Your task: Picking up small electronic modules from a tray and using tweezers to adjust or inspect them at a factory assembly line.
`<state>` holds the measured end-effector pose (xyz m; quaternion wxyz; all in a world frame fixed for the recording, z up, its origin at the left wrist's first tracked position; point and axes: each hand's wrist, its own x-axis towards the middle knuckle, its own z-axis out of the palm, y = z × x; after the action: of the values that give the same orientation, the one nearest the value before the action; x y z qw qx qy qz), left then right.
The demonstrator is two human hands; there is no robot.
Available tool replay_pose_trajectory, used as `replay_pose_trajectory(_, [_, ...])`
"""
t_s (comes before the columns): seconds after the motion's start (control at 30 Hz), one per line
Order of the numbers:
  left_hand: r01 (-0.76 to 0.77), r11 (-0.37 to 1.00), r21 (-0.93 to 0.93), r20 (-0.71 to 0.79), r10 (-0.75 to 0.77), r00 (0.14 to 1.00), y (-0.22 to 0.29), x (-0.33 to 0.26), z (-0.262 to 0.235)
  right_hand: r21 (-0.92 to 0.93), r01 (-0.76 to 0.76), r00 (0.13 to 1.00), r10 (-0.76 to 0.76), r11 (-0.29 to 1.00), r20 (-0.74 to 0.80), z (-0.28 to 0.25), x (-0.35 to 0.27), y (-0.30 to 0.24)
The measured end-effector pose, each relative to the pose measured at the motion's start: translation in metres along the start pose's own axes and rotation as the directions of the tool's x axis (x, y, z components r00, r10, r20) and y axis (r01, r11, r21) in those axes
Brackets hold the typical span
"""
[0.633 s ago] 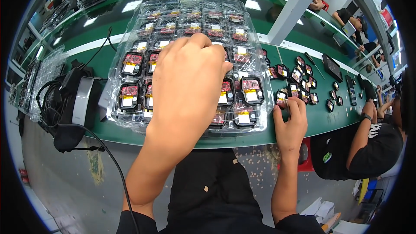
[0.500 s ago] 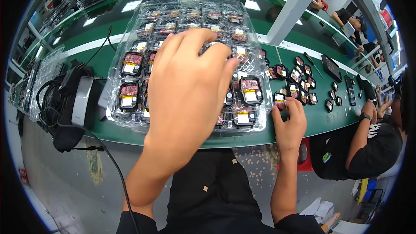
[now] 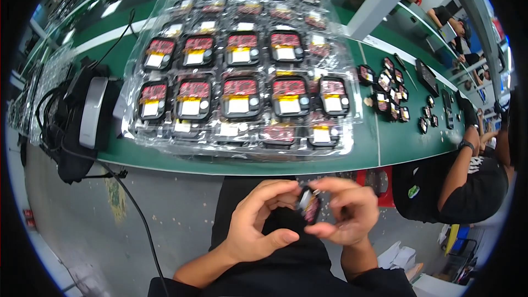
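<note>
In front of my lap, my right hand [image 3: 349, 212] pinches a small black-framed device module [image 3: 309, 207] between thumb and fingers. The module is tilted and blurred, with a red circuit board partly visible. My left hand [image 3: 258, 223] is beside it, curved open with thumb and fingers apart. Its index fingertip comes close to the module's upper edge; whether they touch I cannot tell. Beyond both hands lies a clear plastic tray [image 3: 347, 137] on other trays. Upright in its pockets sit several like modules [image 3: 240, 98], each with a red board, yellow tape and a white label.
Loose modules [image 3: 383, 81] are clustered on the green bench [image 3: 363, 146] to the right, near a screwdriver [image 3: 405, 67] and a black tray [image 3: 426, 77]. Left of the trays stand a grey box-shaped device [image 3: 93, 113] and black cables. A co-worker [image 3: 467, 187] sits at the right.
My left hand has drawn back from over the tray to my lap. My right hand has brought a module from the loose cluster to it. The view has shifted, uncovering the tray's front rows.
</note>
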<state>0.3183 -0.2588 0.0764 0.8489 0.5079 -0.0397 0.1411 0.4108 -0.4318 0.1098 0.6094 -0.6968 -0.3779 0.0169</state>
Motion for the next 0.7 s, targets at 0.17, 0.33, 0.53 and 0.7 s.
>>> replay_pose_trajectory(0.17, [0.046,0.974,-0.221,-0.065,-0.061,0.996,-0.019,-0.02,-0.018,-0.03,-0.043,0.988,0.047,0.999,0.146,0.027,-0.006,0.008])
replay_pose_trajectory(0.33, [0.119,0.954,-0.275,-0.379,-0.221,0.899,-0.011,-0.027,-0.024,-0.178,-0.147,0.963,0.182,0.973,0.198,0.034,0.001,0.009])
replay_pose_trajectory(0.53, [0.078,0.949,-0.307,-0.324,-0.181,0.929,-0.015,-0.031,-0.04,-0.395,0.029,0.976,0.058,0.918,0.208,0.048,0.003,0.018])
replay_pose_trajectory(0.7, [0.116,0.934,-0.339,-0.286,-0.219,0.933,-0.016,-0.03,-0.038,-0.443,0.156,0.982,-0.089,0.883,0.169,0.051,-0.003,0.028])
